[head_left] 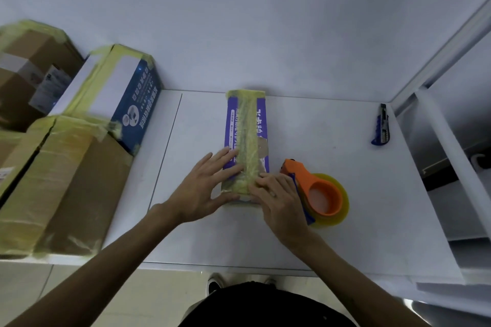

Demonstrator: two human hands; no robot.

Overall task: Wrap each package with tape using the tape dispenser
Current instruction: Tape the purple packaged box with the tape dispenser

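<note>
Table (332, 233): white flat top, far edge against the wall, a thin seam running front to back left of the middle.
Package (245, 125): long purple box, lying flat near the middle, a yellowish tape strip along its top.
Tape dispenser (318, 194): orange, carrying a yellow roll, on the tabletop just right of the package's near end.
Utility knife (381, 127): blue, lying well apart at the far right.
Taped boxes (66, 180): brown cardboard, crowding the left end.
Blue-and-white box (119, 93): taped, behind them.
</note>
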